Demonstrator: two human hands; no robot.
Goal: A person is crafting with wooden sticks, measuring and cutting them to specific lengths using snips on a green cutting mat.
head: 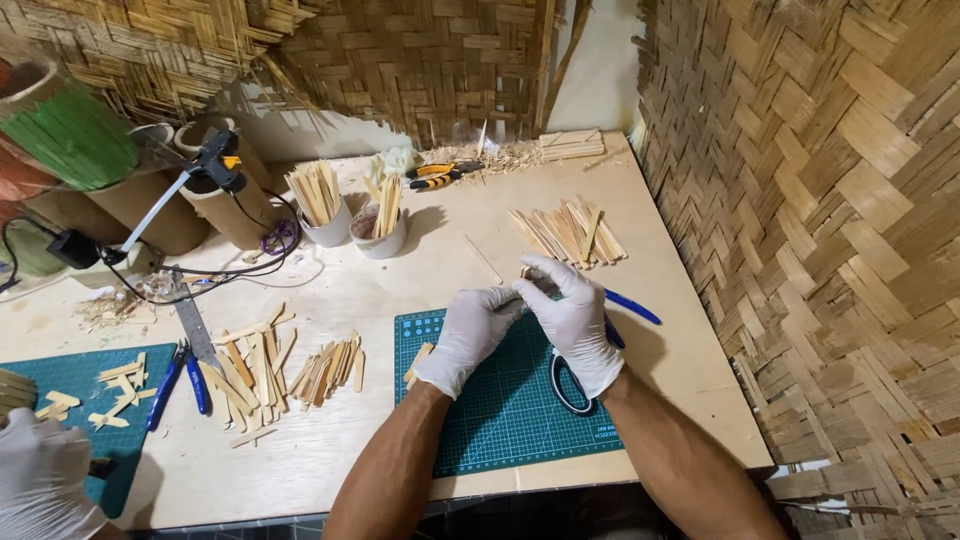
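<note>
Matt green rubbery cutting mat [500,400], pale raw-wood sticks [568,235] — smooth white latex gloves [575,320]

Both hands meet over the mat [500,410] in the middle of the table [660,360]. The left hand [468,335] is just left of the right hand [577,320], touching it. Scissors [575,385] lie on the mat under the right hand. A pile of sticks [568,233] lies behind the hands. Two cups [378,238] with sticks in them stand behind and to the left. More sticks [255,365] lie left of the mat, with pliers [180,375] beside them.
</note>
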